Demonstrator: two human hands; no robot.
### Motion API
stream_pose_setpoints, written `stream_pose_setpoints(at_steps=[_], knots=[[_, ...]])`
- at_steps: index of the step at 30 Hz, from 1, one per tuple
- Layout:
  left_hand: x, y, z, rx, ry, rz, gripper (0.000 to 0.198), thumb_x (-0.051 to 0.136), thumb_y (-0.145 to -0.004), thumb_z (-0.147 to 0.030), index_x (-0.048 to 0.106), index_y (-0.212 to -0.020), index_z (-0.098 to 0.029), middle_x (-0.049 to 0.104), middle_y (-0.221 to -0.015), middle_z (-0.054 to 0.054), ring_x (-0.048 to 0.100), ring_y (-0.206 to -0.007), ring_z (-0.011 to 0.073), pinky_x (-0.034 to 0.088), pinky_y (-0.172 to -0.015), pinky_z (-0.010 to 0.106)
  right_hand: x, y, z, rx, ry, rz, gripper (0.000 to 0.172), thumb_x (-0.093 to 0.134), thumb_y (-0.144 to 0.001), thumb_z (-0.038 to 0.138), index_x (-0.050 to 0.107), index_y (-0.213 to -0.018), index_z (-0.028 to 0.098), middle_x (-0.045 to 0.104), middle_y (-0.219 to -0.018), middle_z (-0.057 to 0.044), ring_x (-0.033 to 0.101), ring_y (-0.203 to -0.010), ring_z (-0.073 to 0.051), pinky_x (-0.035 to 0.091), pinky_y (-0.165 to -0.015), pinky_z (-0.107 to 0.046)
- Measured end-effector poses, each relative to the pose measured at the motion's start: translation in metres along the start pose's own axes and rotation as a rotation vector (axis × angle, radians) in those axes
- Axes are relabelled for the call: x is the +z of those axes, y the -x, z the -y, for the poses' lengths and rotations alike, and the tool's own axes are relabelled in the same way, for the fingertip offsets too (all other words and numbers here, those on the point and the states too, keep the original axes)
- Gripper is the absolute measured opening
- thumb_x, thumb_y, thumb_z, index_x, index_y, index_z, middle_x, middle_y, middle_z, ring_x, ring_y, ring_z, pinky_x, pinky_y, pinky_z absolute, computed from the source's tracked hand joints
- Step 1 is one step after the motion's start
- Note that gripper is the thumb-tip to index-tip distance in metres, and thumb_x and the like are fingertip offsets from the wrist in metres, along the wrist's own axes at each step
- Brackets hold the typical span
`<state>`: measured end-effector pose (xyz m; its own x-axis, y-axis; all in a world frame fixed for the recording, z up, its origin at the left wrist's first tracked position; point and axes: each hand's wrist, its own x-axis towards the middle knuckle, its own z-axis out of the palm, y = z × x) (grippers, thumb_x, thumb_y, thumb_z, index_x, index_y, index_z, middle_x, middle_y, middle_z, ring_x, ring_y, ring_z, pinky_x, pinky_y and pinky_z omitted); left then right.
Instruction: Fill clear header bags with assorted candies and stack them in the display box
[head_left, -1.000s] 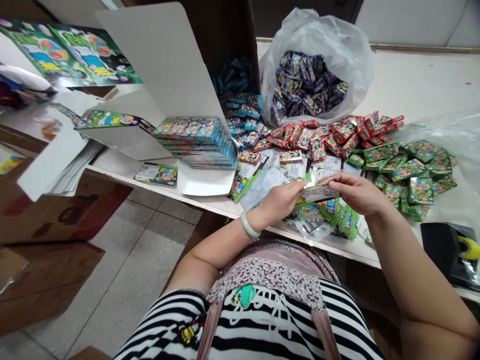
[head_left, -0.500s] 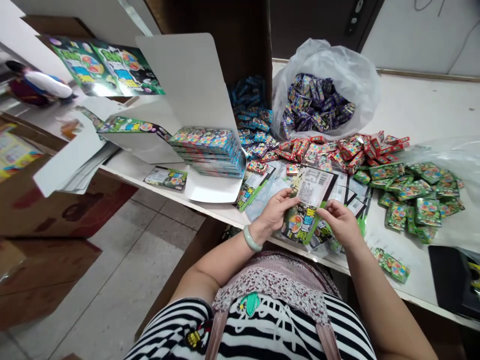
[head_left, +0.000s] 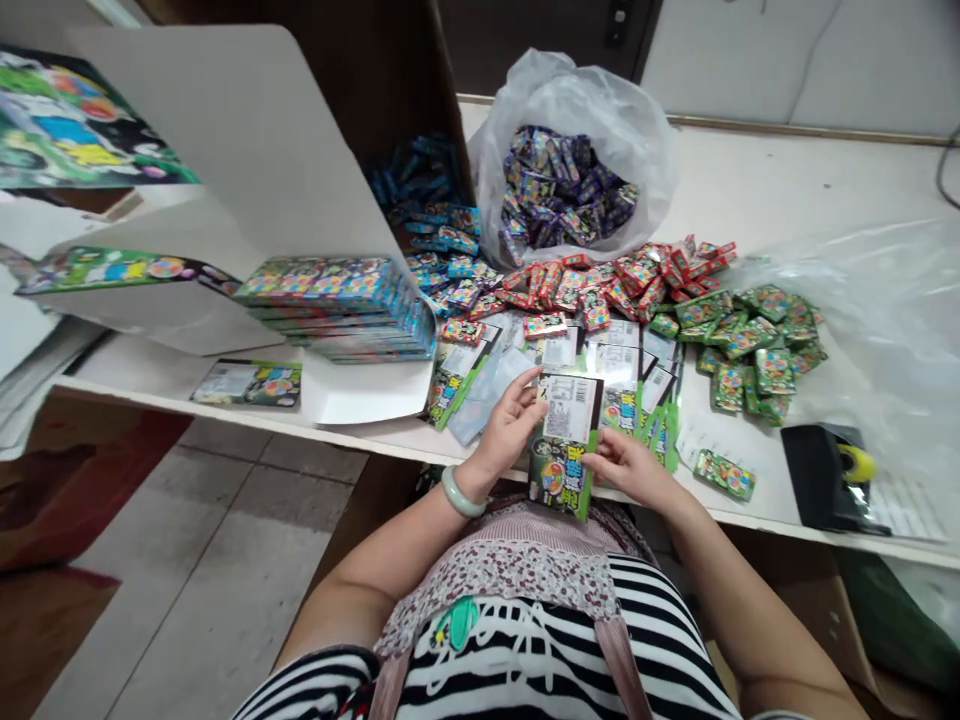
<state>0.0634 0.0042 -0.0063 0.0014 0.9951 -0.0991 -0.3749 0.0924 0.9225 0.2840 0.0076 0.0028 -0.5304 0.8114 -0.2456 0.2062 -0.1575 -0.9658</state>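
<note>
A flat printed candy pouch (head_left: 556, 475), black and green with a pale label panel, is held in front of my apron. My left hand (head_left: 506, 432) pinches its left edge, thumb on the face. On the opposite edge, the fingers of my right hand (head_left: 628, 466) are closed on the green border. More flat pouches (head_left: 621, 402) lie overlapping on the table just beyond. Two small red candy boxes, one of them a loose box (head_left: 545, 325), rest over the pouches' far edges.
Red boxes (head_left: 637, 275) and green boxes (head_left: 772, 340) are heaped behind. Purple boxes fill a clear bag (head_left: 652, 150); blue boxes (head_left: 442, 235) spill nearby. At left, an open white carton (head_left: 225, 130) holds stacked packs (head_left: 330, 300). A tape dispenser (head_left: 817, 490) stands right, near the table edge.
The view has swung right. The pouch has come closer to my body, away from the pouches on the table, with both hands still on it.
</note>
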Motion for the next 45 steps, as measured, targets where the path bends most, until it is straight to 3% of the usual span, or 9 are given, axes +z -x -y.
stream_pose_setpoints(at_steps=[6, 9, 12, 16, 21, 24, 27, 35, 45], knots=[[0.002, 0.007, -0.008, 0.029, -0.198, 0.185, 0.056, 0.074, -0.085, -0.033, 0.054, -0.138, -0.028, 0.071, -0.111, 0.006, 0.069, -0.096, 0.016, 0.057, -0.083, 0.027, -0.01, 0.004, 0.014, -0.158, -0.049, -0.337, 0.067, 0.075, -0.08, 0.039, 0.043, -0.137, 0.029, 0.066, -0.099, -0.002, 0.066, -0.074, -0.014, 0.059, -0.073, -0.032], [0.002, 0.009, -0.016, 0.079, -0.256, 0.224, 0.044, 0.076, -0.083, -0.038, 0.061, -0.122, -0.025, 0.072, -0.106, 0.006, 0.07, -0.094, 0.0174, 0.058, -0.08, 0.028, -0.01, 0.008, 0.022, -0.167, 0.06, -0.262, 0.048, 0.068, -0.085, 0.037, 0.054, -0.129, 0.026, 0.066, -0.094, -0.003, 0.064, -0.07, -0.013, 0.056, -0.066, -0.03], [0.002, 0.009, -0.028, 0.194, -0.383, 0.123, 0.027, 0.07, -0.088, -0.044, 0.066, -0.101, -0.021, 0.071, -0.091, 0.004, 0.068, -0.083, 0.0148, 0.056, -0.075, 0.026, -0.008, 0.012, 0.032, -0.193, 0.128, -0.155, 0.036, 0.062, -0.09, 0.038, 0.061, -0.123, 0.024, 0.068, -0.091, -0.003, 0.064, -0.072, -0.014, 0.055, -0.068, -0.03], [0.004, 0.005, -0.04, 0.24, -0.503, 0.047, 0.026, 0.069, -0.088, -0.044, 0.066, -0.081, -0.019, 0.07, -0.082, 0.003, 0.065, -0.078, 0.0145, 0.054, -0.073, 0.027, -0.011, 0.009, 0.046, -0.259, 0.248, -0.204, 0.027, 0.055, -0.094, 0.037, 0.068, -0.112, 0.022, 0.072, -0.093, -0.004, 0.066, -0.081, -0.016, 0.054, -0.077, -0.033], [0.011, 0.003, -0.044, 0.17, -0.445, 0.103, 0.023, 0.07, -0.088, -0.041, 0.065, -0.08, -0.019, 0.075, -0.095, 0.006, 0.07, -0.091, 0.0173, 0.056, -0.082, 0.03, -0.017, -0.001, 0.056, -0.31, 0.296, -0.223, 0.019, 0.058, -0.09, 0.036, 0.068, -0.08, 0.023, 0.071, -0.088, -0.004, 0.065, -0.088, -0.018, 0.052, -0.08, -0.034], [0.014, 0.002, -0.044, 0.136, -0.341, 0.064, 0.019, 0.073, -0.086, -0.036, 0.066, -0.095, -0.02, 0.076, -0.094, 0.005, 0.072, -0.092, 0.017, 0.058, -0.084, 0.031, -0.015, -0.003, 0.056, -0.262, 0.181, -0.299, 0.014, 0.064, -0.085, 0.036, 0.067, -0.089, 0.024, 0.068, -0.091, -0.005, 0.064, -0.088, -0.017, 0.051, -0.067, -0.029], [0.015, 0.002, -0.045, 0.085, -0.263, 0.08, 0.037, 0.075, -0.083, -0.033, 0.064, -0.117, -0.021, 0.077, -0.095, 0.005, 0.073, -0.093, 0.0173, 0.059, -0.084, 0.032, -0.013, -0.005, 0.055, -0.158, 0.008, -0.287, 0.031, 0.069, -0.08, 0.038, 0.062, -0.107, 0.025, 0.064, -0.087, -0.002, 0.062, -0.079, -0.014, 0.048, -0.056, -0.024], [0.018, 0.009, -0.054, 0.122, -0.252, 0.108, 0.019, 0.08, -0.076, -0.032, 0.067, -0.078, -0.019, 0.074, -0.091, 0.004, 0.07, -0.087, 0.016, 0.059, -0.085, 0.033, -0.014, 0.0, 0.069, -0.313, 0.283, -0.174, 0.018, 0.07, -0.084, 0.039, 0.062, -0.082, 0.023, 0.067, -0.095, -0.005, 0.062, -0.089, -0.017, 0.052, -0.065, -0.027], [0.02, 0.0, -0.06, 0.127, -0.27, 0.133, 0.018, 0.079, -0.076, -0.03, 0.065, -0.072, -0.018, 0.065, -0.075, 0.001, 0.06, -0.071, 0.0126, 0.051, -0.07, 0.029, -0.014, -0.019, 0.081, -0.09, 0.117, -0.088, 0.025, 0.073, -0.076, 0.042, 0.061, -0.074, 0.02, 0.065, -0.077, -0.001, 0.055, -0.067, -0.012, 0.043, -0.057, -0.025]])
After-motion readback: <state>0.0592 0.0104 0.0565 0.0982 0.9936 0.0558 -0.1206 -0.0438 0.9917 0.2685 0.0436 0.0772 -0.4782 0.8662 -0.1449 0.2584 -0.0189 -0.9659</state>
